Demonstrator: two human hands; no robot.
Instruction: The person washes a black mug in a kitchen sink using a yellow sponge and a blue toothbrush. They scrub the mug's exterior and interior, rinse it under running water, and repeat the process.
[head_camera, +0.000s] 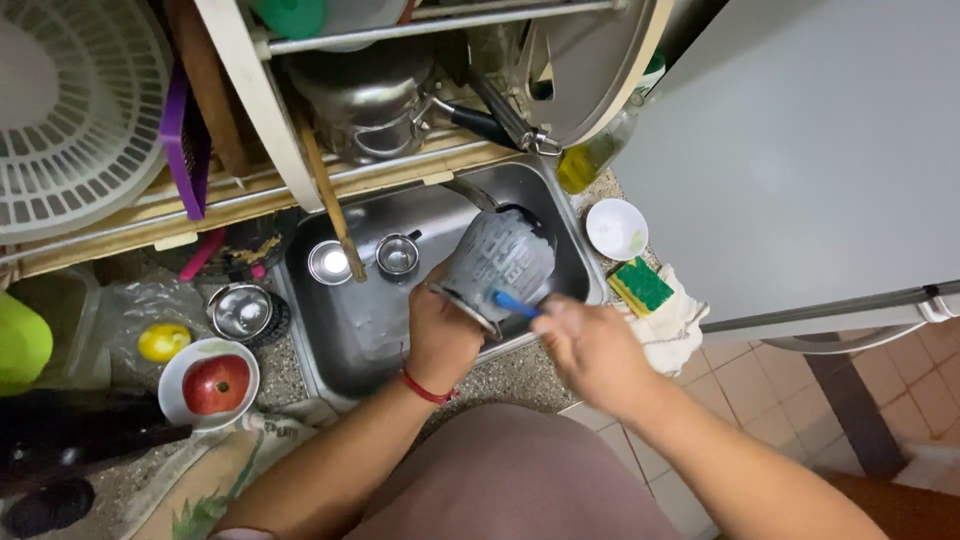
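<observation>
Over the sink (330, 330), the left hand (440, 335) grips a grey mug (497, 262) by its rim, tilted with the mouth toward the person. The right hand (590, 350), blurred, is closed on a blue brush (515, 304) whose tip meets the mug's rim. In the basin, far left of the mug, stand two steel cups (398, 255). A sponge (641, 286) and white bowl (616, 228) lie to the right.

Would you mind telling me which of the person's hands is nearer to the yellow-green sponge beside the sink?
The right hand. It sits just left of the sponge, holding a blue brush. The left hand is farther left, over the sink, gripping a grey jug.
</observation>
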